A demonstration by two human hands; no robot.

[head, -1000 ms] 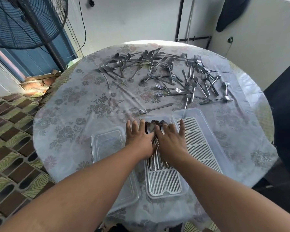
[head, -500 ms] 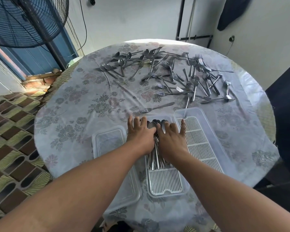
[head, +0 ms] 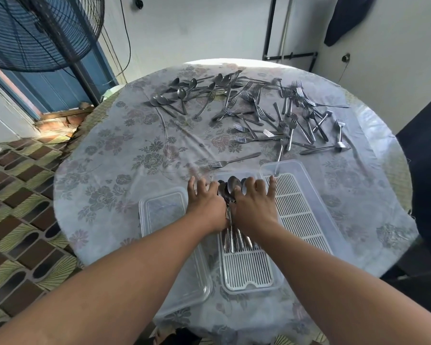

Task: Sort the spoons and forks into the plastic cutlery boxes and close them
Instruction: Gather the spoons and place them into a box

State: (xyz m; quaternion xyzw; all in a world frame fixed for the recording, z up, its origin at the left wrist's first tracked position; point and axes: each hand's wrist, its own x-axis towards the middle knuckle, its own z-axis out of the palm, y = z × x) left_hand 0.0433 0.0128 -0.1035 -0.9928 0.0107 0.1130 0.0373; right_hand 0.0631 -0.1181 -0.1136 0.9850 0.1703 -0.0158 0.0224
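Note:
A bundle of spoons (head: 234,188) lies in the middle plastic cutlery box (head: 246,272), bowls pointing away from me. My left hand (head: 207,202) and my right hand (head: 255,204) lie flat on either side of the bundle, fingers straight, pressing the spoons together. A second box (head: 306,207) with a white grid insert stands to the right and holds no cutlery. More spoons (head: 184,92) lie at the far left of the table, and several loose forks (head: 284,118) are scattered at the far right. One fork (head: 232,161) lies alone just beyond the boxes.
A clear plastic lid (head: 164,212) lies left of the boxes. The round table (head: 105,170) has a floral cloth under clear plastic. A standing fan (head: 35,28) is at the far left, beyond the table's edge. A dark shape is by the table's right edge.
Both hands stay pressed against the spoon bundle, and their fingertips have crept slightly toward the spoon bowls. Nothing else on the table has moved.

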